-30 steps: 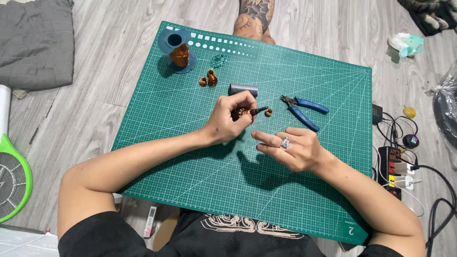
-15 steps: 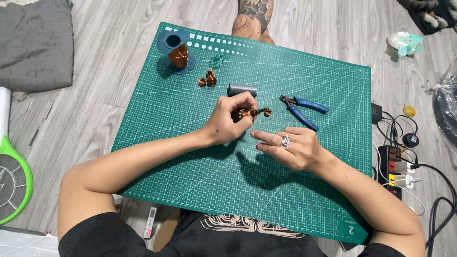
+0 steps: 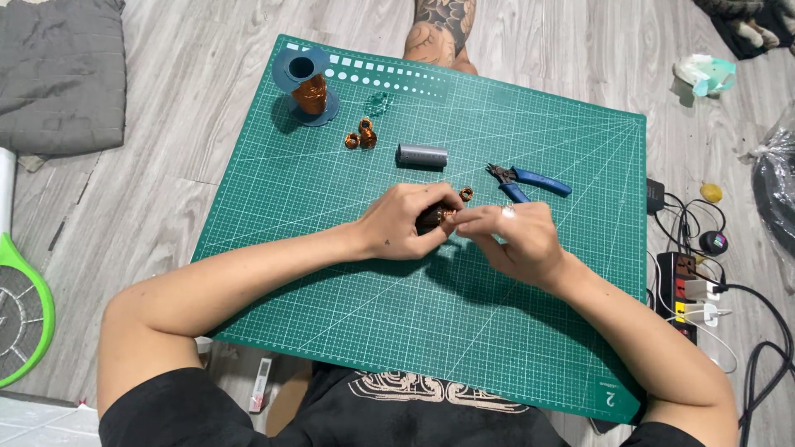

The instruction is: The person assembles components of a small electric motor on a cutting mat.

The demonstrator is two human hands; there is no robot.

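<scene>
coil [image 3: 437, 218] mostly hidden btwn hands

Few packages here: a crumpled pale-green and white wrapper [image 3: 702, 74] lies on the wood floor, well beyond the cutting mat's far right corner. At the right edge, a clear plastic bag [image 3: 774, 178] bunches around something dark (contents can't be made out). Near the person's left elbow, a small white rectangular label [image 3: 260, 385] with a red patch lies on the floor. No screens, no signs in view.
</scene>
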